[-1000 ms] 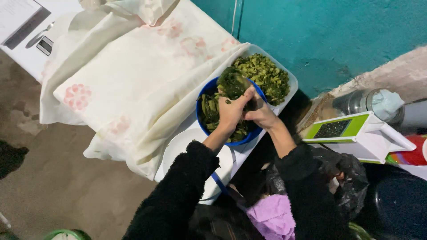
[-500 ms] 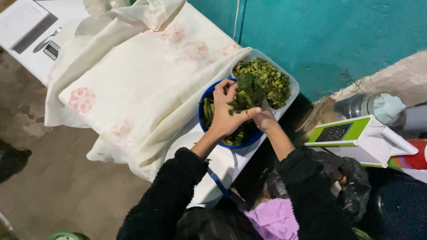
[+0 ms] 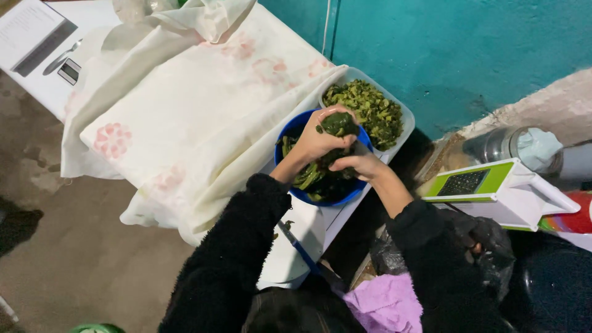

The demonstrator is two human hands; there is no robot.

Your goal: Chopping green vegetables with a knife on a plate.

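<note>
Two hands are seen over one blue bowl (image 3: 288, 137), which stands at the table's near edge. The left hand (image 3: 320, 137) is closed round one clump of dark green leaves (image 3: 339, 123), held just above the bowl's far rim. The right hand (image 3: 357, 165) is curled over the wet greens in the bowl (image 3: 314, 176); whether anything is gripped in it cannot be told. Both forearms are covered by black fleecy sleeves (image 3: 246, 246).

One white rectangular tray (image 3: 404, 120) is set just beside the bowl, against the teal wall (image 3: 468, 55), and is filled with chopped greens (image 3: 364, 108). One pale cloth with pink flower prints (image 3: 185, 117) is spread over the table to the left of the bowl.

To the right, well apart from the bowl, one green and white slicer (image 3: 493, 188) is noted, with one clear jar lying on its side (image 3: 505, 145) behind it. One black plastic bag (image 3: 487, 246) and one piece of purple cloth (image 3: 382, 302) lie lower down.
</note>
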